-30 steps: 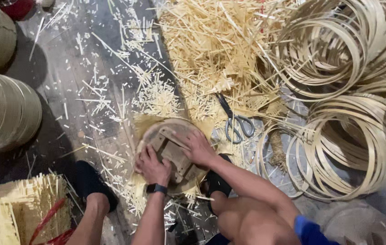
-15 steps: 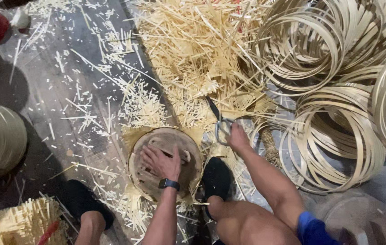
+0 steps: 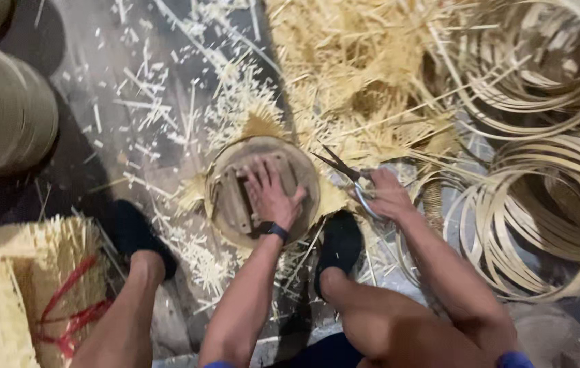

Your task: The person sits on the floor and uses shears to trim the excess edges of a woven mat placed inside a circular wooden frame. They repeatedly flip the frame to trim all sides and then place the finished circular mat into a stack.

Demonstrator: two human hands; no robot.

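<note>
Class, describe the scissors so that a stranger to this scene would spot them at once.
Find the round wooden form on the floor between the person's feet. Just to its right, the right hand grips the scissors. Their dark metal blades, parted and pointing up-left, stand out from the pale straw strips around.

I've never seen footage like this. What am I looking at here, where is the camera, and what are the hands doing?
There is no machine here: a person works with bare hands, and the one camera sits on their head, looking down at the floor between their legs. The left hand lies flat on a round woven tray that has a wooden frame inside it. The right hand holds scissors, blades pointing toward the tray's rim. Pale cut strips lie heaped on the floor above the tray, and coils of bent hoops are piled to the right. Stacked round trays stand at the left, and a bundle of sticks tied with red cord sits by the left leg. Both feet wear black shoes.
</note>
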